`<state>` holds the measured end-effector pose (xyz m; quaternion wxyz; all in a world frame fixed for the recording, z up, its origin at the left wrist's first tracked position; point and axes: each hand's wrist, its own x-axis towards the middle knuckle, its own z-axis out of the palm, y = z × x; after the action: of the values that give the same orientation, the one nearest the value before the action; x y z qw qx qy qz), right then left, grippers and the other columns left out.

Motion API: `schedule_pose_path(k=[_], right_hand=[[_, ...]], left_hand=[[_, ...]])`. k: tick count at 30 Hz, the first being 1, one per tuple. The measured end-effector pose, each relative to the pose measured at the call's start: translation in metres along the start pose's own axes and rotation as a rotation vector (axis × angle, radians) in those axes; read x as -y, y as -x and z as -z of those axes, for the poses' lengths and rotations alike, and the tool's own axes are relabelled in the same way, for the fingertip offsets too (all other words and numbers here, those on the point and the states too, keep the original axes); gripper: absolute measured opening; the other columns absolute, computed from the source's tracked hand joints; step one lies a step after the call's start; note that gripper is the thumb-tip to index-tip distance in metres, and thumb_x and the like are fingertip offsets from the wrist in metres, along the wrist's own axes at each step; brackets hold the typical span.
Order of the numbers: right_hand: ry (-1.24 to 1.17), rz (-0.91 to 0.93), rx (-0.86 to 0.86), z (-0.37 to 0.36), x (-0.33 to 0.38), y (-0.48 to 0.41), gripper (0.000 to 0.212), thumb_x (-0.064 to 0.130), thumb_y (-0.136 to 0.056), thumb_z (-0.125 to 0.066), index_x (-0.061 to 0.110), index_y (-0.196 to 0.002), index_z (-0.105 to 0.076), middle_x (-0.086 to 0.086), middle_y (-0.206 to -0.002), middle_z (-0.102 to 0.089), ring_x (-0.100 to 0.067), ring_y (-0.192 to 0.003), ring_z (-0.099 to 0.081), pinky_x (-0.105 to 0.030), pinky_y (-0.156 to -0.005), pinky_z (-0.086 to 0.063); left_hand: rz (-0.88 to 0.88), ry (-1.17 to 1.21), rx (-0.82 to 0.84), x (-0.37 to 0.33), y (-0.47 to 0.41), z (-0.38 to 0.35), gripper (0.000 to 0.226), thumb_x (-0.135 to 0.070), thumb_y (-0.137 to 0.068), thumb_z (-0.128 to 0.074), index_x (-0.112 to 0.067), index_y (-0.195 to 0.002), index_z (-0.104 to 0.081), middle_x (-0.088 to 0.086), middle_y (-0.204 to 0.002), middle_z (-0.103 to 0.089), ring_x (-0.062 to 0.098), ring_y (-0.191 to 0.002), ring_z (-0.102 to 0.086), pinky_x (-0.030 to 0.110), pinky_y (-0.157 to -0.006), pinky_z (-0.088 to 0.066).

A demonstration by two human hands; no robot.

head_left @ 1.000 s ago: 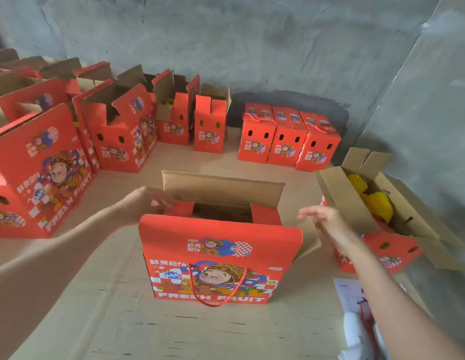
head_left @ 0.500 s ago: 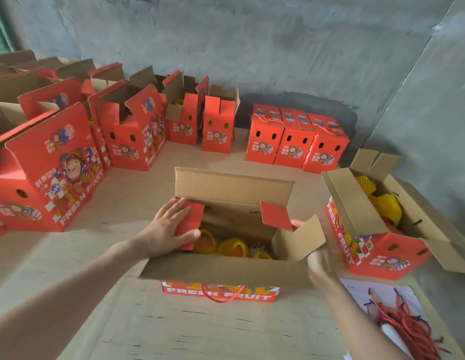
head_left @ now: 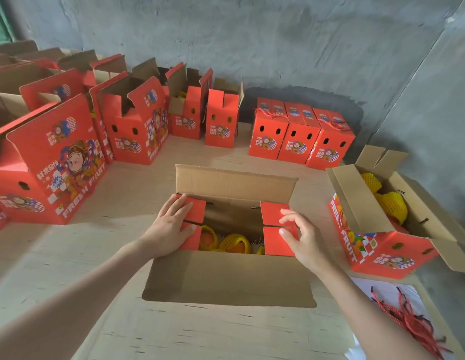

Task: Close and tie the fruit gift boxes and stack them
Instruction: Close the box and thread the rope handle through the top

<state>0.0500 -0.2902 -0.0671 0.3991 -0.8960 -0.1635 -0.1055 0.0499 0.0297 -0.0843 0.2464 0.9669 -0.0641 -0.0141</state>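
Box in hand: the open fruit gift box [head_left: 226, 276] sits mid-table, just in front of the person. Its far long flap [head_left: 234, 180] stands upright and its near one is folded out toward the viewer.
Left hand: the left hand [head_left: 169, 227] lies flat with straight fingers close together, pressing down the left pair of red side flaps [head_left: 195, 207].
Right hand: the right hand [head_left: 301, 237] has slightly bent, spread fingers. Their tips touch the right side flaps [head_left: 274, 213] and grip nothing.
Contents: fruit in yellow foam nets [head_left: 234, 242] shows in the gap between the flaps.
Risk, spring-back: if either hand lifts before a long flap comes over, the side flaps will probably pop up.
Risk, uneven fold: each side is a split pair, so one half could slip under the other or crease.
Risk, tying: the red cords [head_left: 405, 315] lie well apart at the lower right, and reaching for them frees the lid.
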Motion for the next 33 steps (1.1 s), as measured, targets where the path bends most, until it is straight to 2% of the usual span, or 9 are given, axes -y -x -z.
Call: schedule_pose_path(k=[4, 10, 14, 19, 22, 24, 26, 29, 33], right_hand=[[0.159, 0.113, 0.087, 0.007, -0.002, -0.007, 0.009, -0.001, -0.077, -0.074, 0.002, -0.074, -0.067, -0.006, -0.098, -0.063, -0.023, -0.107, -0.057, -0.027, -0.092, -0.041], [0.092, 0.052, 0.372, 0.036, -0.012, -0.001, 0.022, -0.006, -0.089, -0.057, 0.01, -0.088, -0.072, 0.009, -0.127, -0.058, 0.0, -0.134, -0.037, -0.003, -0.101, -0.026], [0.11, -0.029, 0.55, 0.048, -0.013, 0.007, 0.064, -0.022, -0.08, -0.041, 0.019, -0.124, -0.061, 0.019, -0.145, -0.038, 0.007, -0.141, -0.016, -0.006, -0.107, -0.019], [0.118, -0.055, 0.783, 0.06, -0.01, 0.009, 0.073, 0.011, -0.084, -0.069, 0.029, -0.145, -0.035, 0.035, -0.148, -0.009, 0.02, -0.136, -0.002, -0.006, -0.109, -0.011], [-0.019, -0.154, 0.669, 0.056, -0.002, 0.012, 0.073, 0.062, -0.074, -0.065, 0.029, -0.137, -0.048, 0.034, -0.139, -0.037, 0.02, -0.126, -0.031, -0.004, -0.101, -0.025], [-0.134, -0.212, 0.486, 0.049, 0.0, 0.015, 0.044, 0.058, -0.08, -0.055, 0.028, -0.113, -0.062, 0.03, -0.103, -0.065, 0.014, -0.097, -0.055, -0.009, -0.088, -0.042], [-0.206, -0.204, 0.37, 0.039, 0.002, 0.014, 0.017, 0.041, -0.085, -0.05, 0.027, -0.082, -0.057, 0.024, -0.066, -0.062, 0.008, -0.065, -0.055, -0.007, -0.064, -0.042], [-0.216, -0.209, 0.228, 0.028, 0.009, 0.011, 0.038, 0.049, -0.087, -0.045, 0.019, -0.065, -0.043, 0.013, -0.052, -0.037, 0.0, -0.048, -0.036, -0.012, -0.054, -0.032], [-0.252, -0.294, 0.066, 0.015, 0.007, 0.011, 0.066, 0.055, -0.093, -0.039, -0.009, -0.075, -0.046, -0.017, -0.065, -0.04, -0.024, -0.062, -0.039, -0.034, -0.064, -0.037]], left_hand=[[-0.007, 0.165, -0.096, -0.001, 0.0, 0.005, 0.048, -0.015, -0.089, -0.062, -0.013, -0.134, -0.044, 0.003, -0.156, -0.021, 0.02, -0.145, -0.005, 0.032, -0.115, -0.01], [0.005, 0.248, -0.118, -0.005, 0.004, 0.015, 0.022, -0.011, -0.079, -0.073, -0.026, -0.075, -0.058, 0.005, -0.15, -0.033, 0.024, -0.138, -0.022, 0.034, -0.107, -0.023], [0.018, 0.281, -0.148, -0.008, 0.004, 0.016, 0.014, -0.011, -0.082, -0.071, -0.023, -0.076, -0.064, 0.005, -0.15, -0.034, 0.021, -0.14, -0.021, 0.033, -0.109, -0.022], [0.037, 0.274, -0.12, -0.005, 0.001, 0.015, 0.012, -0.009, -0.09, -0.061, -0.013, -0.091, -0.072, 0.007, -0.152, -0.033, 0.021, -0.142, -0.02, 0.033, -0.111, -0.023], [0.057, 0.359, -0.12, -0.004, 0.0, 0.019, 0.017, 0.0, -0.089, -0.059, -0.007, -0.097, -0.073, 0.003, -0.148, -0.038, 0.016, -0.139, -0.028, 0.026, -0.104, -0.028], [0.124, 0.651, -0.094, -0.002, 0.002, 0.022, 0.027, 0.009, -0.088, -0.055, -0.004, -0.106, -0.07, 0.004, -0.138, -0.047, 0.015, -0.127, -0.041, 0.028, -0.099, -0.034], [0.182, 0.933, -0.074, 0.005, 0.005, 0.023, 0.03, 0.005, -0.092, -0.051, -0.003, -0.117, -0.064, 0.01, -0.115, -0.059, 0.024, -0.101, -0.052, 0.036, -0.082, -0.041], [0.223, 1.014, -0.123, 0.006, 0.011, 0.021, 0.025, -0.01, -0.098, -0.048, 0.004, -0.094, -0.069, 0.018, -0.084, -0.062, 0.028, -0.073, -0.051, 0.03, -0.062, -0.043], [0.331, 1.229, -0.183, 0.001, 0.013, 0.014, 0.045, -0.027, -0.101, -0.037, -0.022, -0.082, -0.078, -0.001, -0.076, -0.073, 0.012, -0.064, -0.066, 0.024, -0.056, -0.053]])
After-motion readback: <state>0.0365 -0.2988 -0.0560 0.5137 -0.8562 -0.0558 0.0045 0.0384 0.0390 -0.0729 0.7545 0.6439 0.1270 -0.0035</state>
